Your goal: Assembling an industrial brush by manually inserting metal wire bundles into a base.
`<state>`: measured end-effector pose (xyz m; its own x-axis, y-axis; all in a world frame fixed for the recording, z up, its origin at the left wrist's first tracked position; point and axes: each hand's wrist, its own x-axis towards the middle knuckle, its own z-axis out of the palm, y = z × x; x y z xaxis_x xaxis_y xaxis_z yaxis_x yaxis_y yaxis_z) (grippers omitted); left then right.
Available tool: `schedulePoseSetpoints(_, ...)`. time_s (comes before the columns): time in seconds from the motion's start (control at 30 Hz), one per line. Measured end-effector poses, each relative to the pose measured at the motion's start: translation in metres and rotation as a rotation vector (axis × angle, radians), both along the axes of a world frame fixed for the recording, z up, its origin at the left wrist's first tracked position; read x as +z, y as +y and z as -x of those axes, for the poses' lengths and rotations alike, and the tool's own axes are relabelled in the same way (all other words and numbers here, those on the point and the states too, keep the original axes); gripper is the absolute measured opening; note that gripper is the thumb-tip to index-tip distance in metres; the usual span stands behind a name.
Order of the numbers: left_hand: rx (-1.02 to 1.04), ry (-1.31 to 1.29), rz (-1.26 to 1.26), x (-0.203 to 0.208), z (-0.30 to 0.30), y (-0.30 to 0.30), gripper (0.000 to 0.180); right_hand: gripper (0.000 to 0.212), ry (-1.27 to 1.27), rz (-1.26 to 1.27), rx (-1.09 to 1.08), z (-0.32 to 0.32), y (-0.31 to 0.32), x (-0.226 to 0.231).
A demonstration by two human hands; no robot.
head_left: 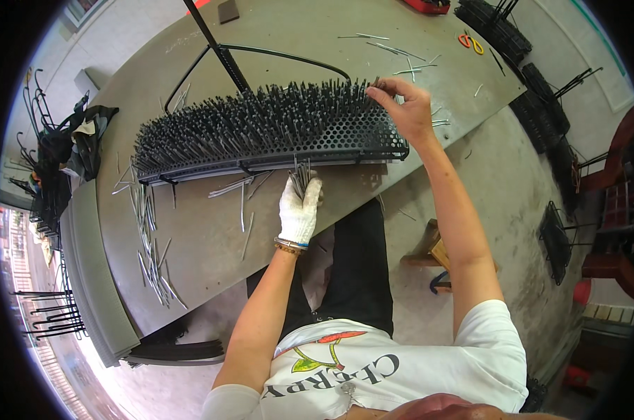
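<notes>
A long black perforated metal rack [345,147] lies across the table. Thin dark rods [247,112] stand upright in most of its holes, while holes at its right end show bare. My left hand [299,213], in a white knitted glove, is closed around a bundle of thin grey metal rods [301,178] just in front of the rack's near edge. At the rack's far right corner my bare right hand [409,108] pinches the top of a thin rod between thumb and fingers. Whether that rod sits in a hole is hidden by the fingers.
Loose silvery rods [145,217] lie scattered on the left of the table [212,266], and more lie at the far right. Scissors [471,43] with red and yellow handles rest near the right edge. A black frame bar [222,52] rises behind the rack. A wooden stool [436,252] stands below.
</notes>
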<state>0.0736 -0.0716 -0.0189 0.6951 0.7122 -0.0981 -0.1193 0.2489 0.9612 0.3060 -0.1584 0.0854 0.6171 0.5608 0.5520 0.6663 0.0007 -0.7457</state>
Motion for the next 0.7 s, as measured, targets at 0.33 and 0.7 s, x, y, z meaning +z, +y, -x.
schedulePoseSetpoints(0.33,0.009,0.066,-0.117,-0.004,0.0,0.0,0.022,0.027,-0.334,0.006,0.003,0.008,0.004,-0.005)
schedulePoseSetpoints(0.7,-0.044,0.039,0.036,0.015,0.003,-0.005,0.022,0.021,-0.627,0.077,-0.01,0.003,0.014,-0.011)
